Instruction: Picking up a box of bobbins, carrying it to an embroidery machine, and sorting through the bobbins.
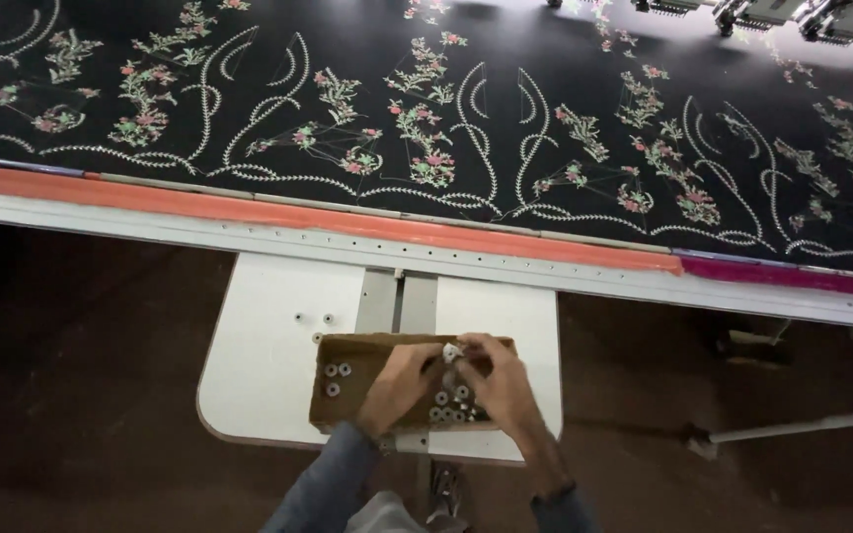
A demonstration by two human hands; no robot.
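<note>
Over the desk's near edge, both hands, left hand (399, 383) and right hand (501, 385), are pinching one bobbin (451, 352) above the box (333, 345); slipping, it could be rolling off.

1. Both arms wear long sleeves of a muted grey-blue cloth, left sleeve (323, 484) and right sleeve (563, 511).
2. The cuffs end at the wrists, leaving the left hand (399, 387) and the right hand (501, 387) bare, with no gloves.
3. A dark band sits at the right wrist (551, 491); whether it is a strap or the cuff edge is unclear.
4. The left sleeve shows soft folds along the forearm.
</note>
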